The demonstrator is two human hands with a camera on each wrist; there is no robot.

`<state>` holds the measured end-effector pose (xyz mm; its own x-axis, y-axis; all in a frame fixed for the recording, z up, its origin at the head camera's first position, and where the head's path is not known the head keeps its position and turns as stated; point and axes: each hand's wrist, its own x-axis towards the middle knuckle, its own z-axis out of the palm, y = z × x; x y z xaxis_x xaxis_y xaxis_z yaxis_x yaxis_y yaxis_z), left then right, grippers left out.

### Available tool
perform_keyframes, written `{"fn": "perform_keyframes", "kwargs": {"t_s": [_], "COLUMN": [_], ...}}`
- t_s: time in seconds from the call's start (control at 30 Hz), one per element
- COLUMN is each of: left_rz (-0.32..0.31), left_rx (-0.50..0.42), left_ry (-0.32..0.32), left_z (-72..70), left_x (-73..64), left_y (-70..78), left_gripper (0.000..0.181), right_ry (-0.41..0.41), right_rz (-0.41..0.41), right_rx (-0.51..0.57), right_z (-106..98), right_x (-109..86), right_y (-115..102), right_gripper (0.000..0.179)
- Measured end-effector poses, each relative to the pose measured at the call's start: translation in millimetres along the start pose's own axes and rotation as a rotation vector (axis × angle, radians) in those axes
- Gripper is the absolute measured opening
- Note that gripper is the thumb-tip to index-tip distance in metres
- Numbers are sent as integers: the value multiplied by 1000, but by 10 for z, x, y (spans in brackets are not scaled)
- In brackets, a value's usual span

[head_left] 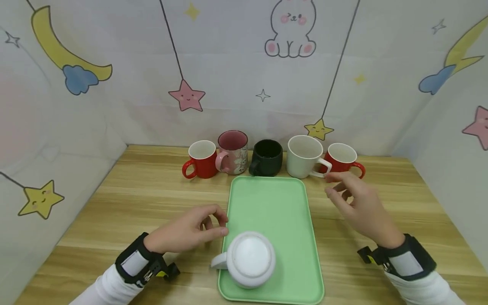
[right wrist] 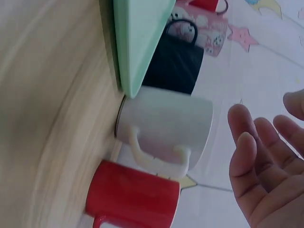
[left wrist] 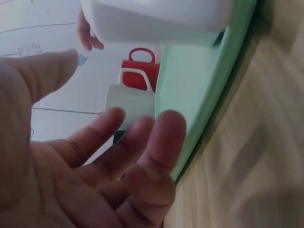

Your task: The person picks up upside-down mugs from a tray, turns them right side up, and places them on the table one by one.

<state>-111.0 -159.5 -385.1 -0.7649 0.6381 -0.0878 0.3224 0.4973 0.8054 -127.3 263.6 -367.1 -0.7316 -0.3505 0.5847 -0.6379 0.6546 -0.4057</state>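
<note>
An upside-down white mug [head_left: 252, 260] rests on the near end of the green tray [head_left: 278, 207], its handle pointing left past the tray's edge. My left hand [head_left: 190, 228] hovers by the tray's left edge, just beyond that mug, with fingers loosely bent and nothing in them. On the other side, my right hand [head_left: 358, 205] is raised in front of an upright white mug [right wrist: 164, 126] and a red mug [right wrist: 135, 194]. Its fingers are relaxed and hold nothing; in the right wrist view they are apart from both mugs.
Upright mugs line the back of the wooden table [head_left: 152, 212]: a red mug [head_left: 203, 163] at left, a pink patterned mug [head_left: 236, 154], a black mug [head_left: 268, 159], then the white and red ones. A white cloth backdrop [head_left: 228, 63] with cartoon drawings stands behind and beside the table.
</note>
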Motion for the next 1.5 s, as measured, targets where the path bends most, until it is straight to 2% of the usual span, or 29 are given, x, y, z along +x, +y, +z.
{"fn": "perform_keyframes", "kwargs": {"t_s": [0.1,0.23,0.33,0.43,0.53,0.7,0.83,0.97,1.07,1.27,1.5], "left_rz": [15,24,24,39,50,66,68,46,33,39,29], "left_rx": [-33,-158,-243,-275,-324,-419,-437,-441,-439,-404,-389], "left_ry": [-73,-177,-234,-271,-319,-424,-474,-485,-470,-419,-347], "left_z": [49,100,119,128,129,140,163,183,193,211,221], "left_x": [-45,-88,-105,-107,-109,-110,-105,-113,-117,-106,-85], "left_y": [-17,-41,-42,-38,-32,-21,-6,7,11,0,8], "left_gripper": [29,22,20,17,16,18,20,19,17,12,15], "right_ry": [-80,-180,-235,-277,-301,-297,-303,-339,-343,-334,-338], "right_rz": [-40,-75,-102,-120,-135,-155,-155,-117,-100,-87,-89], "right_rx": [35,50,40,33,25,28,41,75,88,108,138], "right_z": [48,123,177,221,250,272,280,289,290,276,265], "right_x": [-73,-184,-253,-291,-309,-333,-342,-357,-363,-368,-364], "right_y": [-108,-204,-253,-286,-306,-329,-354,-371,-371,-346,-320], "right_gripper": [40,44,44,43,42,41,41,39,40,42,40]}}
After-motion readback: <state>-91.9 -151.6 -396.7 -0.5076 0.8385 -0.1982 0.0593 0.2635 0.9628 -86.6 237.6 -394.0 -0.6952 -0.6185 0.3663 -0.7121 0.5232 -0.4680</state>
